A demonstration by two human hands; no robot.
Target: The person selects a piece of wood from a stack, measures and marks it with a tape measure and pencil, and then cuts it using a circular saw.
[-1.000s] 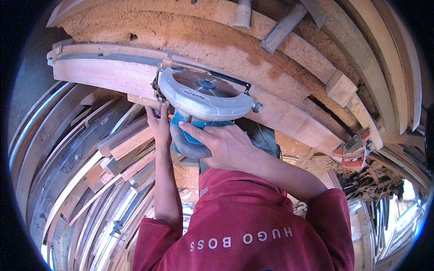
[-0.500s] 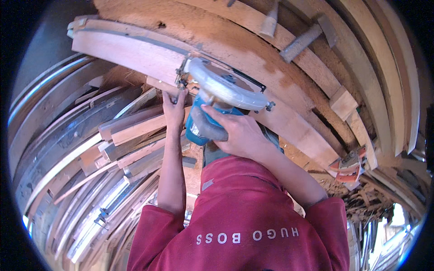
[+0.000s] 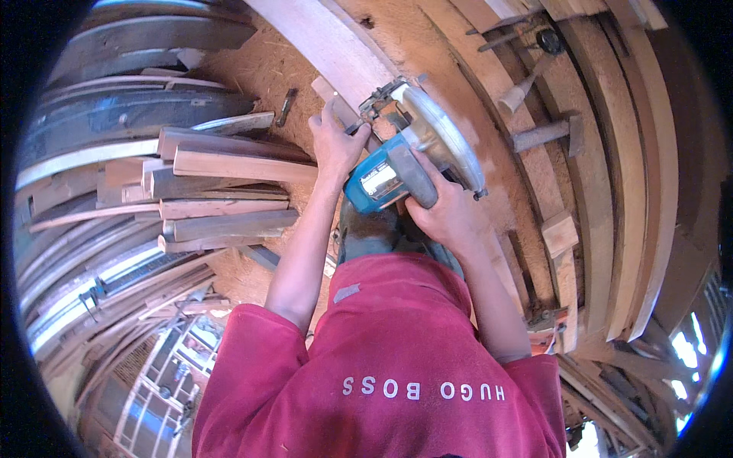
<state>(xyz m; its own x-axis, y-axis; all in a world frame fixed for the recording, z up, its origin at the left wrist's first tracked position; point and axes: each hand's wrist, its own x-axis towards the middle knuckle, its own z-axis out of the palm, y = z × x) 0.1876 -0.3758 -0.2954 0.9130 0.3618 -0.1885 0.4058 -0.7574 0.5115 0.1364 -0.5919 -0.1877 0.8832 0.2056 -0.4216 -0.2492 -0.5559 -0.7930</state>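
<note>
My right hand (image 3: 450,217) is wrapped round the dark handle of a blue circular saw (image 3: 382,179) with a pale metal blade guard. The saw rests on a long pale board (image 3: 336,38) that runs away toward the far left. My left hand (image 3: 338,149) is beside the saw's front edge. Its thumb reaches the metal base fittings and its index finger points forward past a short wood piece (image 3: 330,90). The other left fingers are bent, and what they grip is hidden.
Stacked timber (image 3: 237,164) lies to the left, close to my left forearm. On the right are a hammer (image 3: 546,136), a chisel-like tool with a wooden handle (image 3: 519,95), a small wood block (image 3: 560,233) and long boards (image 3: 603,175). A small dark tool (image 3: 287,107) lies on the sawdust-covered ground.
The view has turned, so the board now runs more steeply away from me. The saw and both hands appear farther right in view. My left index finger is now raised; my right hand keeps the handle.
</note>
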